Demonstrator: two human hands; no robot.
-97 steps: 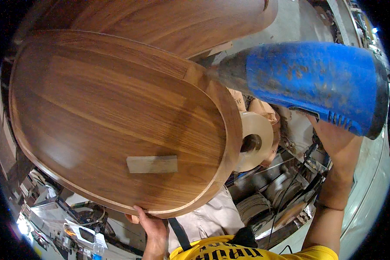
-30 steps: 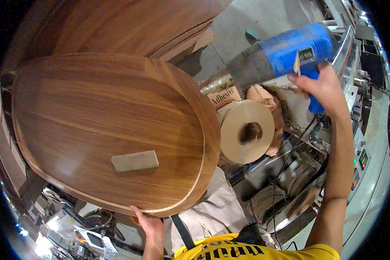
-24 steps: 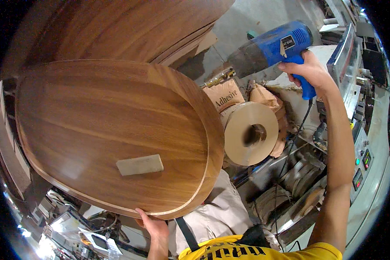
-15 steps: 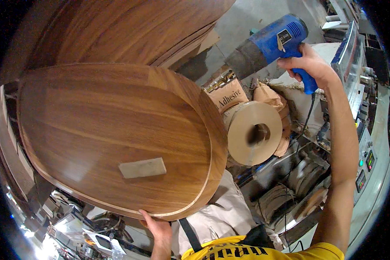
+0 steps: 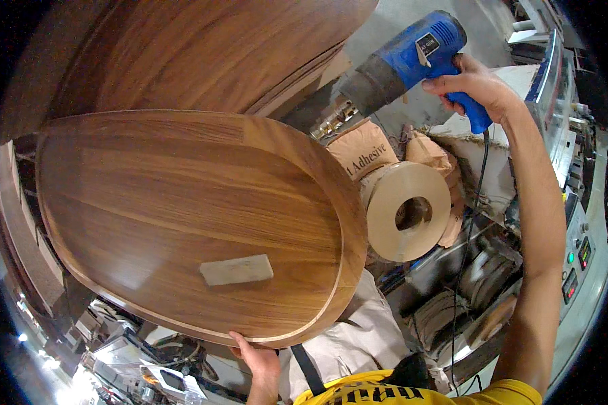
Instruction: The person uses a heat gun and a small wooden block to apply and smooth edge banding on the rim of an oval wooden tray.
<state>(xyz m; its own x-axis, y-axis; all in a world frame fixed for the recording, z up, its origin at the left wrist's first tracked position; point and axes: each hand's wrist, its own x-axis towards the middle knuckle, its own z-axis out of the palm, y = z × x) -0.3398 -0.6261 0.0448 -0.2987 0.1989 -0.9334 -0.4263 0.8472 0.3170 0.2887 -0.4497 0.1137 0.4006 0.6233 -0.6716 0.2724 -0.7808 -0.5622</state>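
Note:
A heat gun [image 5: 412,61] with a blue body and dark barrel is in my right hand [image 5: 478,88], its fingers wrapped round the handle. Its metal nozzle points down and left, close to the far right rim of an oval wooden panel [image 5: 189,189]. A pale strip runs along the panel's near edge. That edge is gripped by my left hand [image 5: 258,361], thumb at the rim and the other fingers mostly hidden underneath. On the panel's brown grained top lies a small pale block [image 5: 236,270], touched by neither hand.
Another large wooden panel [image 5: 216,54] stands beyond. Right of the oval panel are a roll of tan banding [image 5: 384,216] and a brown paper bag [image 5: 361,147]. The gun's cord [image 5: 467,236] hangs past machinery. A control panel [image 5: 575,270] with lit displays is at far right.
The heat gun has shifted slightly left relative to the oval panel, its nozzle nearer the rim. The panel, block and roll appear a little farther right and lower. Both grips stay the same.

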